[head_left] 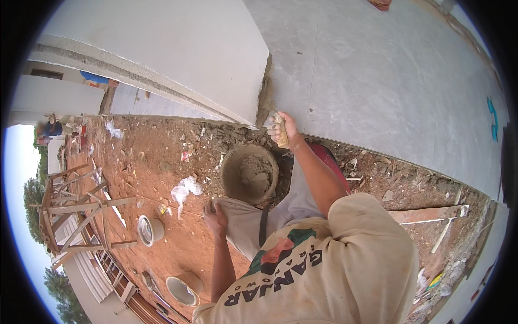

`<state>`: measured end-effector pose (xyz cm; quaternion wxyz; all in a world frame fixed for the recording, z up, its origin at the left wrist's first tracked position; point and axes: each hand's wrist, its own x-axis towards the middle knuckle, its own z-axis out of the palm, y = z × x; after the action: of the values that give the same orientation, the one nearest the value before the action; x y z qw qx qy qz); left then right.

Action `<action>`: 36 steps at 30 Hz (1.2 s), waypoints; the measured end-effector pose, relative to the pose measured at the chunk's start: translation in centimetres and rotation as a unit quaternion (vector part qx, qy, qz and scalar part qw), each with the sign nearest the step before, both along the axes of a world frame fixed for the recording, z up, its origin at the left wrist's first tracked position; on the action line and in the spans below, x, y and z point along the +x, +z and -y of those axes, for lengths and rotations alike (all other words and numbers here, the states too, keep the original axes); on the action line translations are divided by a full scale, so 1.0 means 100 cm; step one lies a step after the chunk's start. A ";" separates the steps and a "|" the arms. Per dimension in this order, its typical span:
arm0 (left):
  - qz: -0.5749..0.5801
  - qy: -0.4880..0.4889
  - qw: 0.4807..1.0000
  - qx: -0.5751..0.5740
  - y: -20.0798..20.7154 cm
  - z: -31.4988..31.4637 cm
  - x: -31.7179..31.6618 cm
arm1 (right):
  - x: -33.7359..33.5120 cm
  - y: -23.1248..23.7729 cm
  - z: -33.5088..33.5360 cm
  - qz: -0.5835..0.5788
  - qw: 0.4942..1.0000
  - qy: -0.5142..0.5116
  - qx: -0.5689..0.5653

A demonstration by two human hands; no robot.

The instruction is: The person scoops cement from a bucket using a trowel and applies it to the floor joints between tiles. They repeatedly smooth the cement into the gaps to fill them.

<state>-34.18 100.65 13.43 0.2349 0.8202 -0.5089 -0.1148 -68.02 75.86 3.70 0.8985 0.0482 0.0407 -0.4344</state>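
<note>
One Tool in the Right Hand, Three Buckets on the Dirt

And there it was, right at the corner: one wooden-handled tool (pixel 281 136), gripped tight in the right hand (pixel 289 127), the fingers wrapped fully around the handle. It stood at the near left corner of the grey floor (pixel 388 81), beside the end of the white wall (pixel 178 48). The tool's far end was too hard to make out. One strip of mortar (pixel 264 97) ran up the floor's left edge, along the foot of the wall!

The left hand (pixel 216 217)? Well apart from the right, loosely open, nothing in it, resting on the knee of the grey trousers (pixel 237 227).

Now the count: three buckets. One, the mortar bucket (pixel 229 181), stood on the reddish earth (pixel 156 178) just off the floor's near left corner, grey mortar inside. Two pale buckets (pixel 156 229) sat farther left, well away from that corner. Two larger crumpled white plastic pieces (pixel 186 190) lay on the earth, one timber frame (pixel 81 202) stood beyond, and one blue strip (pixel 492 119) lay by the floor's right edge. Two other people (pixel 52 128) showed at far left, partly in view.
</note>
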 end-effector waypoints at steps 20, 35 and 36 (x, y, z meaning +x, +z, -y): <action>0.011 0.014 0.999 -0.032 -0.012 -0.010 0.013 | -0.009 0.053 -0.099 0.004 0.995 0.067 -0.077; 0.030 0.051 0.998 -0.008 -0.006 -0.011 0.013 | 0.016 0.105 -0.189 -0.528 0.752 0.268 -0.289; 0.028 0.049 0.998 -0.021 -0.009 -0.013 0.012 | 0.015 0.109 -0.190 -0.540 0.747 0.253 -0.294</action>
<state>-33.01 101.98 12.48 0.2431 0.8420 -0.4764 -0.0699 -66.48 94.88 14.56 0.7728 -0.4734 0.4004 -0.1352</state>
